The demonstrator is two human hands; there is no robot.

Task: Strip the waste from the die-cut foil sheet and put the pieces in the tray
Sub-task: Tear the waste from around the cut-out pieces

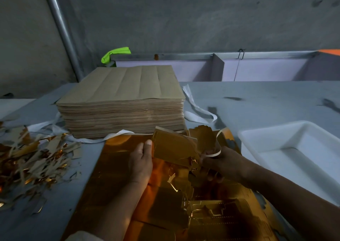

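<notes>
foil sheet point(117, 167): gold, flat on the worktop point(257, 102) at its near edge. The long axis runs away from me, from the near edge toward the stack. The far end reaches the foot of the stack, and the die-cut outlines show in the near half.
lifted piece point(174, 148): a gold cut panel raised off the far half of the sheet and tilted, with its long side lying roughly left to right.
left hand point(140, 159): back toward me, on the sheet; my fingertips grip the left edge of the lifted piece.
right hand point(220, 165): fingers curled narrow, pinching a thin waste strip point(214, 155) that loops up above my knuckles. Torn gold scraps lie just under this hand.
tray point(266, 129): white, on the right side of the worktop, just beside the sheet's right edge.
stack point(125, 100): brown sheets, squared up at the far middle of the worktop.
white band point(198, 111): loose around the foot of the stack.
waste heap point(33, 159): gold and brown trimmings at the left edge of the worktop, apart from the sheet.
</notes>
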